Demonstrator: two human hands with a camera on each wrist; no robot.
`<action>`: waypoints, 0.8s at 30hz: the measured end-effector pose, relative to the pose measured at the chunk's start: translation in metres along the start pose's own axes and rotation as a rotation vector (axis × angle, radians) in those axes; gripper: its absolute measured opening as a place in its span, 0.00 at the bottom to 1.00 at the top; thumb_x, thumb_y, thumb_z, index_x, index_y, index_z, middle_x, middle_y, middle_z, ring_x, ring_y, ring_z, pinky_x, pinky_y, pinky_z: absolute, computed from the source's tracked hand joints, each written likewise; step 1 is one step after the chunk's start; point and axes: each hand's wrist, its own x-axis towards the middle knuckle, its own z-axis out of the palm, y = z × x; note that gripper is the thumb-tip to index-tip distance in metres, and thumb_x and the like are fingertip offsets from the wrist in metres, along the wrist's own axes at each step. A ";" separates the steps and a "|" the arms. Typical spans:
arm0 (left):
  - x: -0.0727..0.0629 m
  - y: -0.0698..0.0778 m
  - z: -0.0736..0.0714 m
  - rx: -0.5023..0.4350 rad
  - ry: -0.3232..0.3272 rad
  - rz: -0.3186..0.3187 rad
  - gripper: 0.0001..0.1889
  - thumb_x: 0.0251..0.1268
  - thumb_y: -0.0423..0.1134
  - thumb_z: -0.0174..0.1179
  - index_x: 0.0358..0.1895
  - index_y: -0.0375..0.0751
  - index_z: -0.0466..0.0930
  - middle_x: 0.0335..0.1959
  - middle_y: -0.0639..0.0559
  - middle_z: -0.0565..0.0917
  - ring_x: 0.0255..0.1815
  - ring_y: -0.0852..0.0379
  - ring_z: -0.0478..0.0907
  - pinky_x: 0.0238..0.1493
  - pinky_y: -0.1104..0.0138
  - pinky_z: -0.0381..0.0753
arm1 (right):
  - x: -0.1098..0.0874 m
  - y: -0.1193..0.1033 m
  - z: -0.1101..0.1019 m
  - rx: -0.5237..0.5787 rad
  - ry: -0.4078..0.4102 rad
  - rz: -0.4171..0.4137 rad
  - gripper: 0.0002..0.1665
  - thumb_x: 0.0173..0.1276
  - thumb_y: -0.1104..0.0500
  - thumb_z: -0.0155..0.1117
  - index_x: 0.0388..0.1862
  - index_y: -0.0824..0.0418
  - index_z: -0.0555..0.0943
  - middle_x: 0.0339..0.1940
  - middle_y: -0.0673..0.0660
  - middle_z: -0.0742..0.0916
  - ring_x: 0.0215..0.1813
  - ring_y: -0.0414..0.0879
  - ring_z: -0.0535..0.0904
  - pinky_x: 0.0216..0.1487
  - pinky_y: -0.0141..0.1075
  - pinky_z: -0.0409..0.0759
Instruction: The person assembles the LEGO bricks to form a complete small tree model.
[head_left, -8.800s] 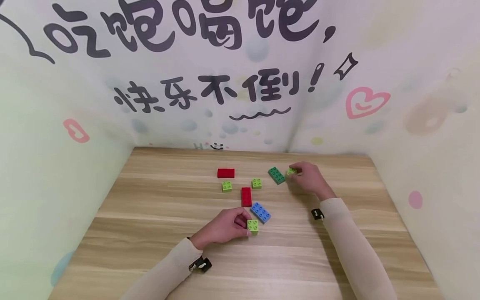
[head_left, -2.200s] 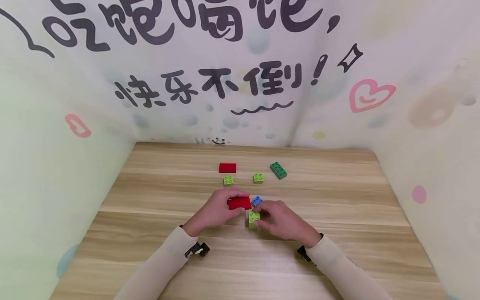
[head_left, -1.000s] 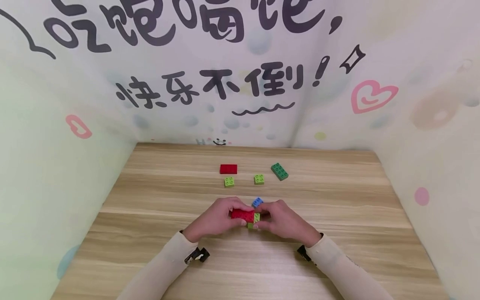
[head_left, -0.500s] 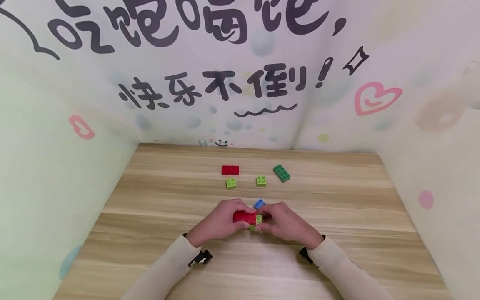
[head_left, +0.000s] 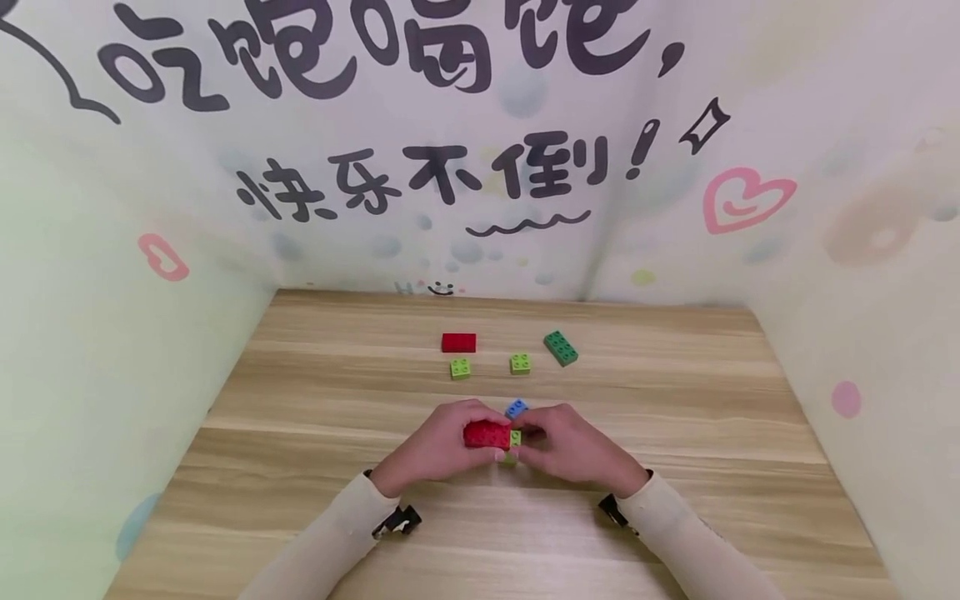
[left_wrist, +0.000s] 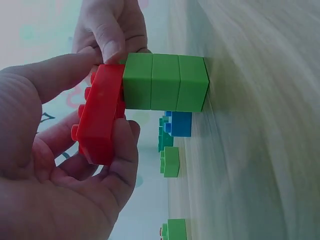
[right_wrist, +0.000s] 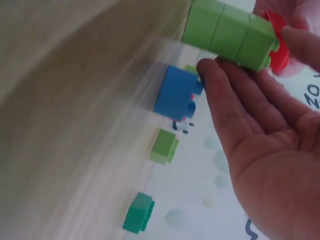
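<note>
My left hand (head_left: 446,443) grips a red building brick (head_left: 487,434) between thumb and fingers. In the left wrist view, this brick lies across the studded end of a stack of three lime-green bricks (left_wrist: 165,82) and overhangs it toward the left palm. One row of lime studs shows beside it in the head view. My right hand (head_left: 573,446) holds the stack from the right, thumb on the near side and fingers at the far side. Just behind the stack is a blue brick (right_wrist: 176,93), partly hidden by the right hand in the head view.
Farther back on the wooden table (head_left: 337,517) lie another red brick (head_left: 459,342), a lime-green brick (head_left: 460,368), a second lime-green brick (head_left: 520,364) and a dark green brick (head_left: 560,347). A printed white wall covering (head_left: 360,250) rises behind the table.
The right hand came from the back right to the lime stack. The left hand left the stack, took the nearer red brick off the table and brought it onto the stack's top.
</note>
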 end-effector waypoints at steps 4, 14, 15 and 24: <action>-0.001 -0.002 0.000 -0.013 0.010 -0.010 0.17 0.71 0.44 0.71 0.61 0.52 0.87 0.55 0.60 0.86 0.53 0.60 0.80 0.54 0.68 0.84 | 0.000 -0.001 -0.005 0.015 0.052 0.015 0.14 0.75 0.53 0.71 0.56 0.53 0.88 0.49 0.44 0.91 0.49 0.34 0.87 0.53 0.37 0.89; -0.001 -0.003 0.001 -0.016 0.014 -0.008 0.17 0.71 0.44 0.72 0.60 0.52 0.87 0.55 0.61 0.87 0.54 0.61 0.80 0.55 0.66 0.83 | 0.013 0.011 -0.015 -0.063 0.168 0.125 0.24 0.70 0.55 0.77 0.61 0.60 0.84 0.56 0.54 0.89 0.53 0.49 0.85 0.54 0.45 0.88; -0.001 -0.003 0.001 -0.018 0.014 -0.013 0.16 0.71 0.44 0.72 0.60 0.53 0.87 0.55 0.61 0.87 0.53 0.61 0.80 0.55 0.66 0.83 | 0.015 0.013 -0.015 -0.073 0.158 0.143 0.26 0.68 0.54 0.78 0.62 0.60 0.84 0.58 0.54 0.88 0.54 0.49 0.84 0.55 0.46 0.87; 0.000 -0.005 0.002 -0.030 0.003 -0.038 0.17 0.71 0.45 0.71 0.60 0.52 0.87 0.56 0.61 0.86 0.55 0.60 0.80 0.55 0.65 0.83 | 0.025 0.029 -0.012 -0.126 0.006 0.236 0.39 0.61 0.51 0.83 0.71 0.53 0.79 0.53 0.50 0.84 0.50 0.43 0.79 0.55 0.43 0.85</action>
